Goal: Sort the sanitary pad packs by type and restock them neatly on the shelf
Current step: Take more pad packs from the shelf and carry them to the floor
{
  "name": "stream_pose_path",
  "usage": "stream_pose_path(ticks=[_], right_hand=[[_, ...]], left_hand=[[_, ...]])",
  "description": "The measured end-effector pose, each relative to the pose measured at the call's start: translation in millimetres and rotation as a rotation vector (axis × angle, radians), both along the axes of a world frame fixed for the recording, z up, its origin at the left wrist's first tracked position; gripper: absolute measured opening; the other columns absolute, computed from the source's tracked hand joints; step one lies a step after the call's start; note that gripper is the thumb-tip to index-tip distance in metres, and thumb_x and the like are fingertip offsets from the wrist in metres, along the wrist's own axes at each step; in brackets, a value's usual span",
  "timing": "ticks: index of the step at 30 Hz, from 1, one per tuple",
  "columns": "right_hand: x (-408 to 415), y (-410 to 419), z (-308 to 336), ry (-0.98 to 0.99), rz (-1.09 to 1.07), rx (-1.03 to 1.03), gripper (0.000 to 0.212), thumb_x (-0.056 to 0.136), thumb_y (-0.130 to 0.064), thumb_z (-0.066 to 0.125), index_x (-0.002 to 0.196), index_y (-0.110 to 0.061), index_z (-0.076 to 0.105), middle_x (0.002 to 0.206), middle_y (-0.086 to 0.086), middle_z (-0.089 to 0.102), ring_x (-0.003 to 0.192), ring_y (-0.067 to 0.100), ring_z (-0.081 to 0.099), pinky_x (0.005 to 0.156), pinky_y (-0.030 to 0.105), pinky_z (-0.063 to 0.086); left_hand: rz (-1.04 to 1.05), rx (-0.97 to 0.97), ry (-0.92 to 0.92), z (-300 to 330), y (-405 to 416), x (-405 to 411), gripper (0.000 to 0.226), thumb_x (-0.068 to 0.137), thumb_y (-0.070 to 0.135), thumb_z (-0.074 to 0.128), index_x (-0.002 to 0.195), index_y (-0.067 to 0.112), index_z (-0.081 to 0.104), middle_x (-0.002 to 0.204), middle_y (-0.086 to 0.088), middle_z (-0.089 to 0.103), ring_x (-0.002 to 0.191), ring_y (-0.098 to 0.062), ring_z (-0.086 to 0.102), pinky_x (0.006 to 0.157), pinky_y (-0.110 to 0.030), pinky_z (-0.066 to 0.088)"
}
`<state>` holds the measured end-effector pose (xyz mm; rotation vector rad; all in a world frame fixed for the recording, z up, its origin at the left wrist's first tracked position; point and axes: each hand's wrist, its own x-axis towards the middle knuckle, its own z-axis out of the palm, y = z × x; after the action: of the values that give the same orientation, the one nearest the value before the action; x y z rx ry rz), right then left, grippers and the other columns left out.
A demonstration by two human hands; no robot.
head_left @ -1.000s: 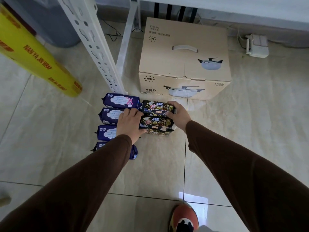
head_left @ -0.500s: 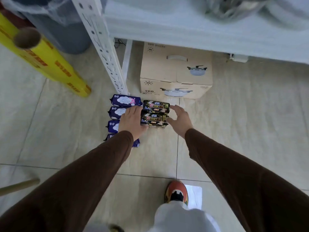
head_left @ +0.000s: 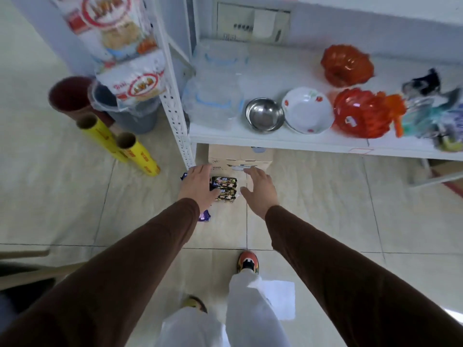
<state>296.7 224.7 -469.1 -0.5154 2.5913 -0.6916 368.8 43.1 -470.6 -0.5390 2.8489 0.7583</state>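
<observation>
Head view: two black packs (head_left: 223, 188) lie on the floor just before the cardboard box (head_left: 239, 159), purple packs (head_left: 204, 216) beside them. Left hand (head_left: 198, 187) and right hand (head_left: 260, 190) flank them, fingers spread, holding nothing. Sorting appears finished; shelving requires gripping a pack.

Both hands (head_left: 198, 186) lifted off the black packs (head_left: 223, 187).

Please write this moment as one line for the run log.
left hand: open, over purple packs | right hand: open, empty | black pad packs: two on floor, between hands | shelf: no packs
</observation>
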Motion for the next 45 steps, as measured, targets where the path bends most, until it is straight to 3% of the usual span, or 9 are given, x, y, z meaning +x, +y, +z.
stream_pose_path(ticks=[8,18,27,36,45], right_hand=[[14,17,191,0.153,-0.029,-0.051,0.051,0.089,-0.024,0.063,0.138,-0.019,0.051,0.141,0.005,0.049,0.127,0.03,0.043,0.106,0.044,0.039],[-11,73,332,0.369,-0.113,-0.177,0.048,0.089,-0.02,0.063,0.135,-0.019,0.052,0.142,0.004,0.049,0.128,0.028,0.042,0.106,0.043,0.04],[-92,144,394,0.476,-0.117,-0.262,0.052,0.093,-0.021,0.06,0.142,-0.014,0.046,0.145,0.006,0.047,0.133,0.026,0.038,0.11,0.036,0.032],[-216,220,421,0.5,-0.003,-0.297,0.053,0.092,-0.022,0.063,0.142,-0.013,0.047,0.145,0.011,0.048,0.134,0.029,0.04,0.11,0.038,0.032],[-295,209,430,0.447,0.091,-0.368,0.053,0.093,-0.026,0.063,0.142,-0.015,0.048,0.14,0.013,0.052,0.129,0.031,0.045,0.108,0.045,0.039]], left_hand=[[-0.069,0.043,0.121,200,16,8,0.069,0.085,0.026,0.072,0.145,0.013,0.04,0.145,-0.008,0.043,0.132,-0.027,0.04,0.111,-0.038,0.035],[-0.188,0.051,0.312,336,68,-26,0.067,0.087,0.027,0.071,0.144,0.015,0.039,0.147,-0.005,0.041,0.136,-0.026,0.035,0.112,-0.037,0.031],[-0.212,0.008,0.43,397,141,-115,0.068,0.086,0.028,0.071,0.144,0.014,0.04,0.145,-0.005,0.043,0.135,-0.027,0.036,0.113,-0.036,0.03],[-0.114,-0.02,0.436,427,216,-219,0.07,0.088,0.029,0.07,0.148,0.014,0.036,0.15,-0.007,0.038,0.138,-0.026,0.034,0.113,-0.035,0.029],[0.002,-0.032,0.415,434,210,-273,0.071,0.088,0.031,0.071,0.148,0.015,0.036,0.149,-0.007,0.039,0.138,-0.025,0.034,0.113,-0.034,0.028]])
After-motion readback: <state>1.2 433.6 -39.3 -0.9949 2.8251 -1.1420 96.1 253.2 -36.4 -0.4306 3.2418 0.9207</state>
